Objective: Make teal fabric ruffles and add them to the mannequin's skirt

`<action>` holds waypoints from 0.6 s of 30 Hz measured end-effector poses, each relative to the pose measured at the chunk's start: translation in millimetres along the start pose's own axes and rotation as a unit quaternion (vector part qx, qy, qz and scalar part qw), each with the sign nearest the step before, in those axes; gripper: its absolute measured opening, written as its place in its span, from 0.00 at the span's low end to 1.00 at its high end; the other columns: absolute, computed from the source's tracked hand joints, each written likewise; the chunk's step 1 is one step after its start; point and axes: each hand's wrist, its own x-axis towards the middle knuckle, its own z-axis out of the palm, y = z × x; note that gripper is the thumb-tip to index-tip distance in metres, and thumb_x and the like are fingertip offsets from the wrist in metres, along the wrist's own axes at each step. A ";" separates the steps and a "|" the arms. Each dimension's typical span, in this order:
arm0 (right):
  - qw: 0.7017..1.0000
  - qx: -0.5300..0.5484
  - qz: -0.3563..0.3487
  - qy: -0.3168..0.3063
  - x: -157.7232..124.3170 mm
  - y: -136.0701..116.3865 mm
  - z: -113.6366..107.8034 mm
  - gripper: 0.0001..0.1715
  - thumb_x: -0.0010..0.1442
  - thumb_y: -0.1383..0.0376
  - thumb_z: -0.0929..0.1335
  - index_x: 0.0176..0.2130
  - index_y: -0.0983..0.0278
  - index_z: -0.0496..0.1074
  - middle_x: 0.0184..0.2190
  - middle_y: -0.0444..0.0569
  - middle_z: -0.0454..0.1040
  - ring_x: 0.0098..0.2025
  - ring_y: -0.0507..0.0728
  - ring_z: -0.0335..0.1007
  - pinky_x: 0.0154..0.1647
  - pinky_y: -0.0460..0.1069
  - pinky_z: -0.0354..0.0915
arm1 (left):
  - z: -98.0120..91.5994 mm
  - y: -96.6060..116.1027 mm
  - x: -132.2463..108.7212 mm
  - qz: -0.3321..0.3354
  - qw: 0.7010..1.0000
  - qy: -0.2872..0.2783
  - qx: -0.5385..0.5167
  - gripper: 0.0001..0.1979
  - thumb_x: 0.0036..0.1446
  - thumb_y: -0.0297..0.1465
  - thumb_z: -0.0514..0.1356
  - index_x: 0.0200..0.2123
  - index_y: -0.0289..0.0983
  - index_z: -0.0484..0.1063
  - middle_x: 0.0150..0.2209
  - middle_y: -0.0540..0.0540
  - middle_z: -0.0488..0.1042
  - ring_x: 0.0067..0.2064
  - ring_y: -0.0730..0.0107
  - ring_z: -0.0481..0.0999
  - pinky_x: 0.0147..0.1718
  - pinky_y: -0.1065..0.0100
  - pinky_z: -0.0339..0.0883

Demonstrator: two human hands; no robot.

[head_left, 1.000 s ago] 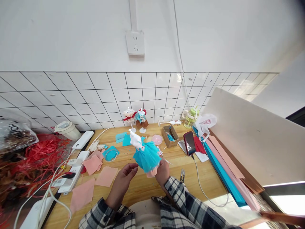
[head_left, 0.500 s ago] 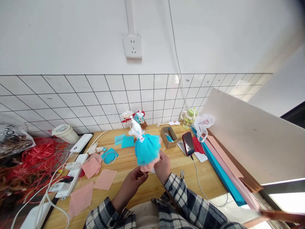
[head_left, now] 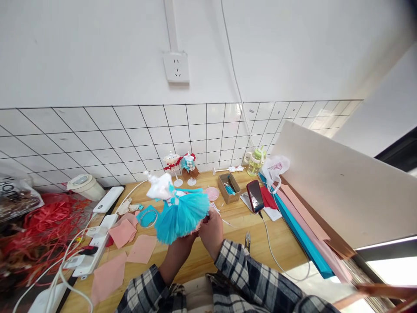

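Note:
A small white mannequin in a turquoise tulle dress is held up over the wooden table, tipped to the left with its white bust pointing left. My right hand is closed on the dress's base at the right. My left hand is under the skirt and mostly hidden by it; its fingers do not show. Both sleeves are black-and-white plaid.
Pink fabric squares and turquoise scraps lie at left beside a white power strip and red raffia. Two dressed mini mannequins stand by the tiled wall. A cardboard box, phone, clippers and coloured paper sheets lie right.
The dress mannequin went from upright to tipped leftward. My left hand moved from open beside it to underneath the skirt. The view swung slightly left.

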 end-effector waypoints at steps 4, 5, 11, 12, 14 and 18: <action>0.999 0.044 0.021 0.005 2.4 -6.4 3.4 0.06 0.45 0.69 0.66 0.27 0.62 0.72 0.22 0.45 0.72 0.23 0.53 0.62 0.23 0.46 0.59 | -3.5 6.5 4.0 0.032 0.998 -0.049 0.027 0.10 0.39 0.39 0.66 0.25 0.40 0.77 0.27 0.48 0.79 0.31 0.57 0.75 0.33 0.63 0.68; 0.998 0.058 0.029 0.004 3.8 -7.1 3.8 0.05 0.45 0.68 0.66 0.27 0.62 0.71 0.22 0.45 0.72 0.23 0.52 0.61 0.22 0.46 0.59 | -4.0 8.0 4.5 0.035 0.997 -0.054 0.036 0.10 0.40 0.39 0.66 0.24 0.39 0.76 0.24 0.48 0.78 0.27 0.60 0.74 0.28 0.65 0.67; 0.993 0.097 0.052 -0.029 10.1 0.4 0.7 0.12 0.39 0.67 0.69 0.30 0.62 0.72 0.25 0.42 0.69 0.24 0.51 0.59 0.25 0.45 0.60 | -12.6 17.5 8.8 0.051 0.996 -0.021 0.064 0.12 0.46 0.42 0.62 0.24 0.39 0.77 0.19 0.51 0.71 0.17 0.72 0.64 0.17 0.71 0.57; 0.988 0.132 0.063 -0.043 10.1 2.0 -0.7 0.16 0.40 0.67 0.69 0.34 0.62 0.73 0.28 0.43 0.70 0.26 0.51 0.61 0.27 0.46 0.61 | -15.1 19.5 9.7 0.054 0.996 -0.019 0.063 0.12 0.46 0.42 0.62 0.26 0.39 0.78 0.21 0.51 0.72 0.18 0.72 0.65 0.17 0.71 0.57; 0.966 0.223 0.099 -0.085 9.2 3.2 -3.6 0.20 0.43 0.66 0.67 0.40 0.62 0.74 0.33 0.47 0.74 0.30 0.53 0.65 0.31 0.47 0.63 | -19.9 22.9 11.4 0.059 0.996 -0.020 0.063 0.13 0.47 0.43 0.63 0.26 0.39 0.78 0.24 0.51 0.73 0.18 0.73 0.66 0.17 0.71 0.58; 0.919 0.330 0.170 -0.132 8.4 -1.5 -8.9 0.18 0.45 0.67 0.66 0.38 0.64 0.75 0.38 0.48 0.76 0.36 0.54 0.69 0.33 0.47 0.62 | -26.5 24.7 12.7 0.062 0.995 -0.008 0.072 0.14 0.46 0.44 0.63 0.25 0.39 0.78 0.21 0.51 0.71 0.17 0.74 0.64 0.16 0.72 0.57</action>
